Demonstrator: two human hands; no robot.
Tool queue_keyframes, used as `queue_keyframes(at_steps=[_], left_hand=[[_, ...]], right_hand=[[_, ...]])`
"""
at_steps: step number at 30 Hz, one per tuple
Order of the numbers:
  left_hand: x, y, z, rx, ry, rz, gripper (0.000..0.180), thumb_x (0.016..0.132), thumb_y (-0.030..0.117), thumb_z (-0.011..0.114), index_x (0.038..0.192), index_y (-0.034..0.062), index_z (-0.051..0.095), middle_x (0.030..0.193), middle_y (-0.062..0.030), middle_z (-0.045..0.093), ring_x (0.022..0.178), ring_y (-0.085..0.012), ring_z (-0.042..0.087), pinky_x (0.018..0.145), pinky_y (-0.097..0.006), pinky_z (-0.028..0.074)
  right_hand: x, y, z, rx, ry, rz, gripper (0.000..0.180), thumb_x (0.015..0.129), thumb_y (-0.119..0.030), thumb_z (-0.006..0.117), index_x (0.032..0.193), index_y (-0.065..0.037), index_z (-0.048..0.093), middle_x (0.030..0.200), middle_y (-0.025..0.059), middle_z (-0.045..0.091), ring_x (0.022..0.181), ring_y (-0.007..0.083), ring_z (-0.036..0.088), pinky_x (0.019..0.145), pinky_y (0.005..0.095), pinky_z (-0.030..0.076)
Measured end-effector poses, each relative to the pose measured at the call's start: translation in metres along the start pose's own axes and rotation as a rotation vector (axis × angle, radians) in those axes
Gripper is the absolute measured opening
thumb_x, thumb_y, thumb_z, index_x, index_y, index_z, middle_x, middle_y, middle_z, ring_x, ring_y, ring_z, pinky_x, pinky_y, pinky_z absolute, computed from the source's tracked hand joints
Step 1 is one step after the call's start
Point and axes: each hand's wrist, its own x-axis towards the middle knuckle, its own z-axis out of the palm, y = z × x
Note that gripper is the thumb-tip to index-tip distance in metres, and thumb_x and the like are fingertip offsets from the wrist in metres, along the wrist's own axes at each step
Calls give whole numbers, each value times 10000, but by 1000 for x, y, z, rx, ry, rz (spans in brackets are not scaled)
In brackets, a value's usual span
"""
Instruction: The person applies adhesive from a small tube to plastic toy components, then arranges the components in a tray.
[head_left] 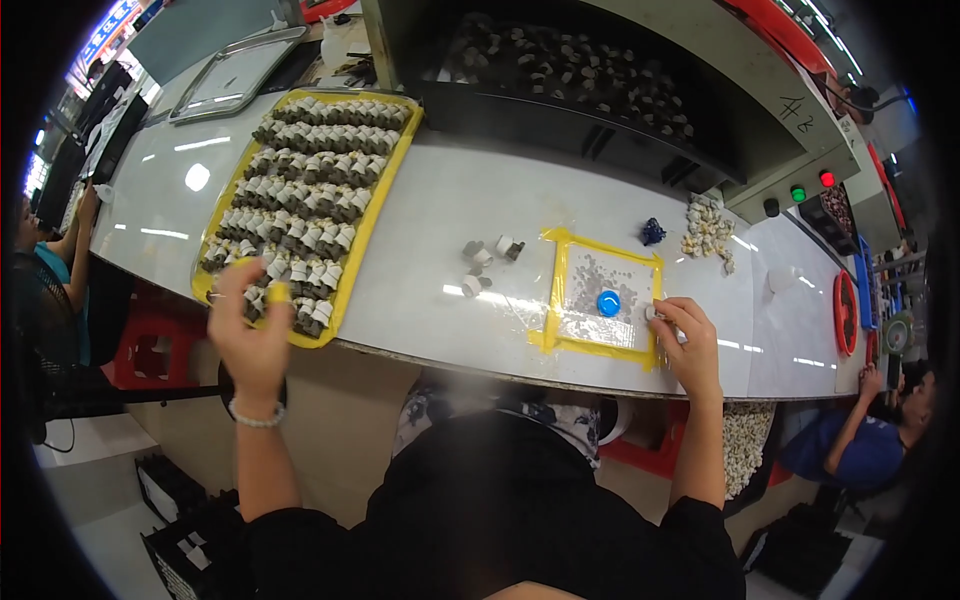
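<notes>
A white worktable (430,230) runs across the view, with a dark machine (600,90) at its far edge whose open bin holds many small grey and white parts, and beside it a control box carrying a green button (797,193), a red button (827,178) and a black knob (771,207). Toward the right of the table lie a small dark blue object (653,232) and a loose heap of pale pieces (708,230), while a shiny metal tray (235,75) rests at the far left corner. Below the table edge stands a red stool (150,340), and two other people sit at the sides: one in a teal top (55,265) on the left, one in a blue shirt (860,450) at the lower right.
</notes>
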Motion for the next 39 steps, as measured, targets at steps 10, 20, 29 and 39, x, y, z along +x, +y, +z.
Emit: queue_keyframes(at_steps=[10, 20, 29, 39], left_hand=[[-6, 66, 114, -340, -662, 374, 338, 701, -76, 585, 1028, 5, 609, 945, -125, 544, 901, -285, 546, 773, -369, 475], [-12, 80, 123, -583, -644, 265, 296, 710, -38, 624, 1003, 4, 613, 965, -107, 570, 897, -227, 559, 755, -296, 479], [-39, 108, 133, -1408, -860, -560, 281, 809, -57, 588, 1087, -27, 560, 991, -32, 558, 939, -123, 547, 854, -270, 461], [-57, 124, 158, -1559, -816, -720, 311, 884, 33, 568, 1189, -9, 529, 1028, -79, 602, 953, -135, 578, 858, -292, 469]], right_hand=[[13, -15, 2, 122, -66, 22, 208, 756, -24, 667, 962, 3, 656, 880, 90, 597, 707, 169, 600, 643, 259, 492], [40, -33, 12, -34, -145, -284, 178, 739, -55, 677, 913, -14, 680, 825, 87, 601, 673, 216, 595, 610, 290, 495], [42, -36, 11, -20, -175, -220, 180, 741, -49, 671, 918, -14, 679, 825, 87, 606, 683, 204, 597, 608, 289, 492], [25, -25, 20, 527, -105, 89, 214, 818, -20, 629, 1026, 27, 633, 955, 88, 604, 862, 143, 586, 744, 255, 482]])
